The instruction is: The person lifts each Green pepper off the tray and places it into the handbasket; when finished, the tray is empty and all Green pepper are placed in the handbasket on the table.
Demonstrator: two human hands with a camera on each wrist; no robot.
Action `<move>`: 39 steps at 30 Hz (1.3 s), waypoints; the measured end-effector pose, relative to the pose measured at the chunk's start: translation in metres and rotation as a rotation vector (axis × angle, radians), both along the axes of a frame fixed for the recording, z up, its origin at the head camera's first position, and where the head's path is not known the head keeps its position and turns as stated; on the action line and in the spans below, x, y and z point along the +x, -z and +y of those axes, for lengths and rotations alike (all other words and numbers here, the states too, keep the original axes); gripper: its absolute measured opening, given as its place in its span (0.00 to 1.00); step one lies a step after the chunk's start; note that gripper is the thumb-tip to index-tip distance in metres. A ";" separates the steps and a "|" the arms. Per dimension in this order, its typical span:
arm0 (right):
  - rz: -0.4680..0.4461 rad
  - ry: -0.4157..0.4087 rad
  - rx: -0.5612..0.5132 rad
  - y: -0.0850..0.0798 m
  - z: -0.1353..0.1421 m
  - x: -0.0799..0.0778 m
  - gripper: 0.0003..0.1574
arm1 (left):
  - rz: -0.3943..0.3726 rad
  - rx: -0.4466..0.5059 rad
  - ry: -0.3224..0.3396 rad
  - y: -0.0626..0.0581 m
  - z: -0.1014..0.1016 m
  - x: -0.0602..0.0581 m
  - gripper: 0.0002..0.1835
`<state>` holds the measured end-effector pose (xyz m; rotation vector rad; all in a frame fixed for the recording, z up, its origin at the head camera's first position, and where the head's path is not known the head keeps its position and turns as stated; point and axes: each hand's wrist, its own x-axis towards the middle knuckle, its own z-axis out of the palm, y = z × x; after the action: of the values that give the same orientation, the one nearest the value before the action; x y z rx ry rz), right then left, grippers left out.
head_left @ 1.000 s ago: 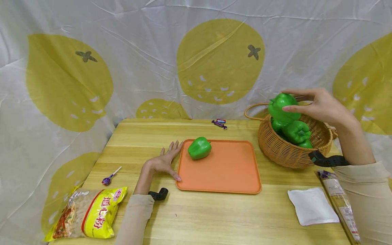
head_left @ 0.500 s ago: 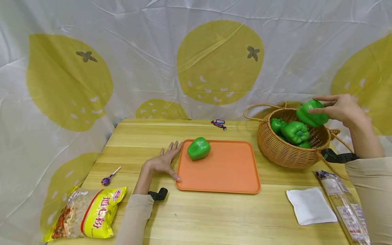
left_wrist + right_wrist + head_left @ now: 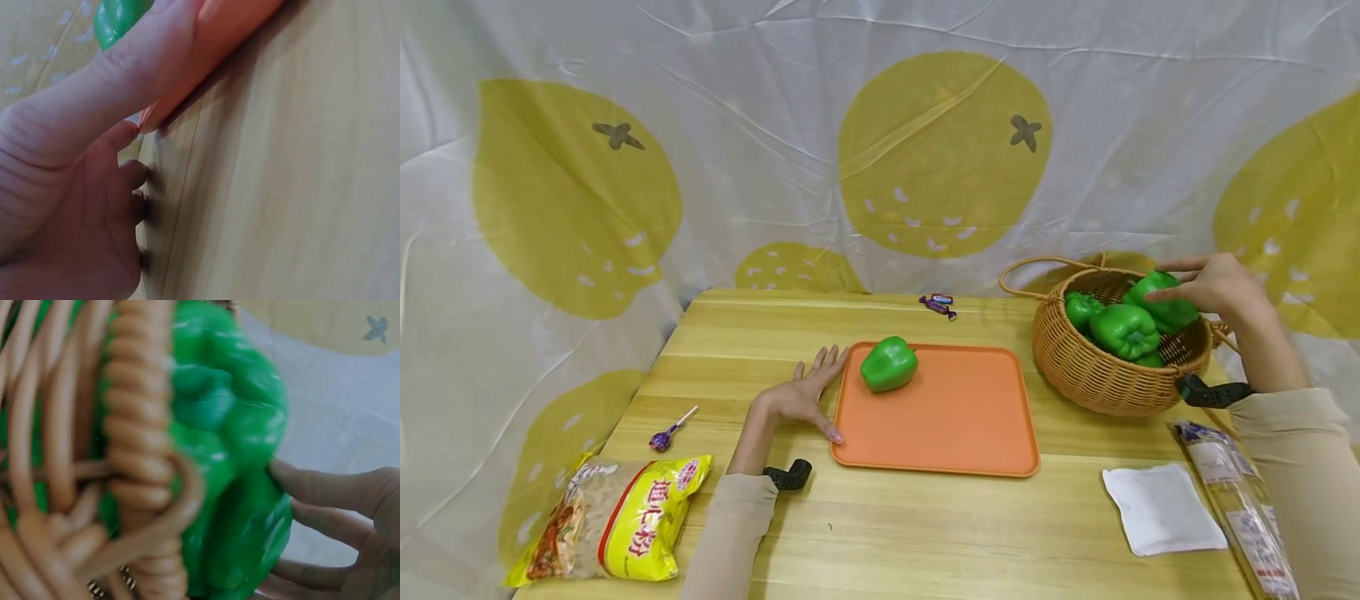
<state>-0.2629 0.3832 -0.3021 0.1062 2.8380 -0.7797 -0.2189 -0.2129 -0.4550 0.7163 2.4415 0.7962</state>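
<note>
My right hand (image 3: 1221,287) grips a green bell pepper (image 3: 1167,310) at the right inside of the wicker basket (image 3: 1101,387). Several more green peppers (image 3: 1123,331) lie in that basket. In the right wrist view, fingers and thumb press the held pepper (image 3: 250,531) from the side, and the woven rim (image 3: 140,400) stands in front of it. My left hand (image 3: 797,400) is spread beside the orange tray (image 3: 955,417), its thumb and index fingertip at the left edge. On the tray's upper left lies one green pepper (image 3: 889,364).
A noodle bag (image 3: 625,521) and a lollipop (image 3: 664,437) lie at the left. Two small wrapped candies (image 3: 937,306) sit behind the tray. A white packet (image 3: 1163,508) and a long clear package (image 3: 1240,517) lie at the right, below the basket. A lemon-print curtain (image 3: 760,125) hangs behind.
My right hand has carried the pepper from above the basket's left part to the right, then down into its right side. The left hand and the tray have stayed put.
</note>
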 end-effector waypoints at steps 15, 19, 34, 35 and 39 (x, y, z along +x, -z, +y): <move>-0.037 -0.129 0.082 0.011 -0.011 -0.007 0.49 | 0.005 -0.004 0.000 0.003 -0.003 0.001 0.78; -0.045 -0.146 0.036 0.011 -0.008 -0.005 0.49 | -0.002 -0.009 -0.007 0.002 -0.003 0.002 0.78; 0.034 -0.256 -0.019 -0.031 -0.071 0.026 0.50 | 0.010 -0.015 0.002 0.000 -0.003 0.000 0.78; 0.052 -0.267 -0.036 -0.032 -0.081 0.029 0.50 | 0.011 -0.014 0.003 0.000 -0.003 0.000 0.78; 0.116 -0.350 -0.117 -0.028 -0.122 0.042 0.47 | 0.012 -0.006 0.006 0.000 -0.001 -0.001 0.78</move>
<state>-0.2211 0.2612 -0.2746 -0.4534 2.7899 -0.8902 -0.2200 -0.2138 -0.4553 0.7273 2.4501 0.7843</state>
